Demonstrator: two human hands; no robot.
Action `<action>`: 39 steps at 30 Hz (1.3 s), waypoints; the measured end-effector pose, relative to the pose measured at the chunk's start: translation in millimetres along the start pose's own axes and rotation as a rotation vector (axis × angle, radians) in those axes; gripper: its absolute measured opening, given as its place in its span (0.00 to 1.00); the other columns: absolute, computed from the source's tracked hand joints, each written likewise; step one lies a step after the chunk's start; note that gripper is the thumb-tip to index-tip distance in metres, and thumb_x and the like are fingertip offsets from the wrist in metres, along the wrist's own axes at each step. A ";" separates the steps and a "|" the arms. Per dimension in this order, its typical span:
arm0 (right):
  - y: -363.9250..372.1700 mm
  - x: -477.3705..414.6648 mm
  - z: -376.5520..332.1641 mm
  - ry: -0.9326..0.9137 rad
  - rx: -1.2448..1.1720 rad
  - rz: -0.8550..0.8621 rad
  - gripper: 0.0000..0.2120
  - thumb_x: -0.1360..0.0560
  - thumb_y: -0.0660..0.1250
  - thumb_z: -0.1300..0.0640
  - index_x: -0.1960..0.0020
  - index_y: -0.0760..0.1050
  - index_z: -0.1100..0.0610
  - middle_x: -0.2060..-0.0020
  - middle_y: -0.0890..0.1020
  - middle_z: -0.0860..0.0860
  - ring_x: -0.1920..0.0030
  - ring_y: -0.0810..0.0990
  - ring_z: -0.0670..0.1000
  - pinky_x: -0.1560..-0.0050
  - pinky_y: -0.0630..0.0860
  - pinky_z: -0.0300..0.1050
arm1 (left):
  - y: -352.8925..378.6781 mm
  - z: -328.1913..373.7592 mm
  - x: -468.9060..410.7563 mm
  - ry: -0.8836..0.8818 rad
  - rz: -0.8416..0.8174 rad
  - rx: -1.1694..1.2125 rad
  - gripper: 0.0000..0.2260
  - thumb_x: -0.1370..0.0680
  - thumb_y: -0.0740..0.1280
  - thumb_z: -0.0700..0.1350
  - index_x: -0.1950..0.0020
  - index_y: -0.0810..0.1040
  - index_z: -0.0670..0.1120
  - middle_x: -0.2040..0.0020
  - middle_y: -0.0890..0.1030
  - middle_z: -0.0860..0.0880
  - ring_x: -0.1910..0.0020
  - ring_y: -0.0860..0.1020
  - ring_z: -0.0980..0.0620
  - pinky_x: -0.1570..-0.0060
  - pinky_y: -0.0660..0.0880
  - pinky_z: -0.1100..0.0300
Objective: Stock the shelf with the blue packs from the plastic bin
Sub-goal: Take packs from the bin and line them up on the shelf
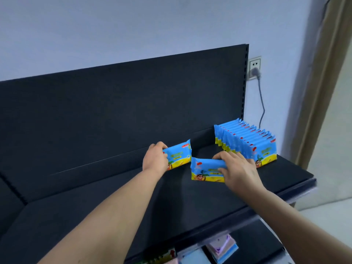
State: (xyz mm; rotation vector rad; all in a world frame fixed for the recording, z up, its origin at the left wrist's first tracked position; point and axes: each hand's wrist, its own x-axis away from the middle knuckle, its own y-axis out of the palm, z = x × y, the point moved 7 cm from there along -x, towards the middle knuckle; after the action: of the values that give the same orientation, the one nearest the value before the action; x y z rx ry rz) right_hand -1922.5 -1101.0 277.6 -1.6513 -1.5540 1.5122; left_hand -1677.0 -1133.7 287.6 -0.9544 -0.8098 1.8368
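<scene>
Forearms (114,206) extended; right hand (240,168) grips a blue pack (203,167), left hand (154,159) grips second pack (179,155) at 9 o'clock; a careless nudge could topple row (247,141) at 2 o'clock

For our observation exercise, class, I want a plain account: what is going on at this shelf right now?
A person is stocking a dark shelf with bare hands. The left hand grips one blue pack, held upright. The right hand holds a second blue pack just left of the row of blue packs standing at the shelf's right end. The bin is not in view.
</scene>
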 end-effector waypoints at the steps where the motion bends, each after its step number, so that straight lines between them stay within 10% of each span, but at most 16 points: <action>1: 4.5 -5.9 1.3 0.002 -0.003 0.006 0.13 0.24 0.63 0.55 0.41 0.69 0.44 0.49 0.74 0.41 0.45 0.70 0.48 0.48 0.64 0.48 | 6.5 1.8 -9.2 0.009 -0.017 0.001 0.09 0.22 0.62 0.38 0.44 0.74 0.48 0.45 0.71 0.49 0.53 0.71 0.53 0.69 0.65 0.64; 23: 59.2 -92.1 8.2 -0.188 -0.019 -0.121 0.14 0.24 0.64 0.55 0.40 0.68 0.43 0.45 0.73 0.40 0.41 0.67 0.47 0.46 0.62 0.47 | 43.7 -1.2 -71.2 -0.017 0.206 -0.279 0.13 0.25 0.70 0.47 0.42 0.73 0.51 0.42 0.72 0.50 0.43 0.69 0.49 0.54 0.72 0.56; 30: 72.0 -119.6 -7.0 -0.241 0.060 -0.182 0.18 0.23 0.64 0.55 0.36 0.68 0.42 0.42 0.71 0.43 0.39 0.65 0.49 0.42 0.64 0.50 | 35.2 -16.4 -57.5 -0.111 0.334 -0.001 0.10 0.22 0.64 0.43 0.41 0.72 0.45 0.42 0.71 0.47 0.43 0.72 0.47 0.56 0.73 0.52; 39: 110.6 -160.0 -46.8 -0.288 0.054 -0.182 0.21 0.25 0.64 0.61 0.34 0.68 0.48 0.41 0.72 0.48 0.40 0.67 0.52 0.48 0.68 0.47 | 38.2 -61.3 -40.3 -0.348 0.030 -0.162 0.18 0.25 0.61 0.34 0.36 0.70 0.45 0.38 0.71 0.46 0.39 0.70 0.47 0.50 0.72 0.54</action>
State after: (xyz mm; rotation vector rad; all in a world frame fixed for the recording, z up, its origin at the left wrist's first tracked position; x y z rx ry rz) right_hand -1799.3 -1258.1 264.9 -1.2658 -1.7388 1.7321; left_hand -1627.3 -1176.6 237.3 -0.7567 -1.1754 2.0176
